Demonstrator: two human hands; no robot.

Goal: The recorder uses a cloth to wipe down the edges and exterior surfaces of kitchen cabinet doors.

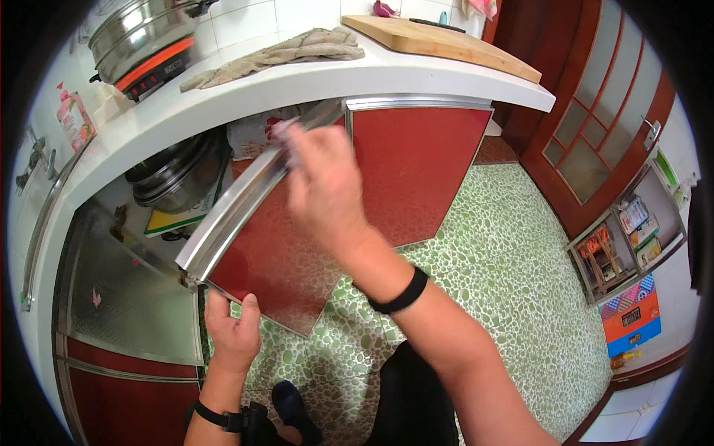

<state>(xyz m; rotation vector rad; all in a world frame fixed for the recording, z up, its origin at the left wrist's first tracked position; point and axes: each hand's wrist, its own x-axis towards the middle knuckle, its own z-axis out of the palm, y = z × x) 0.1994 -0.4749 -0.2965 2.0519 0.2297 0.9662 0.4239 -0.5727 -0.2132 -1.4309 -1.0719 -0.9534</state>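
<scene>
A red cabinet door with a wide metal top rail stands swung out from under the counter. My left hand grips the door's near edge, just below the end of the rail. At the rail's far end, my right hand holds a crumpled pale cloth or tissue against the metal; both are blurred. Behind the door the cabinet interior shows several stacked metal pots and a yellow-green flat item. A second red cabinet door is to the right.
On the white counter lie a grey rag and a wooden cutting board. A steel steamer pot sits on a cooker at the left, near a pink pump bottle. Right, a brown door and a shelf unit border the green pebble-patterned floor.
</scene>
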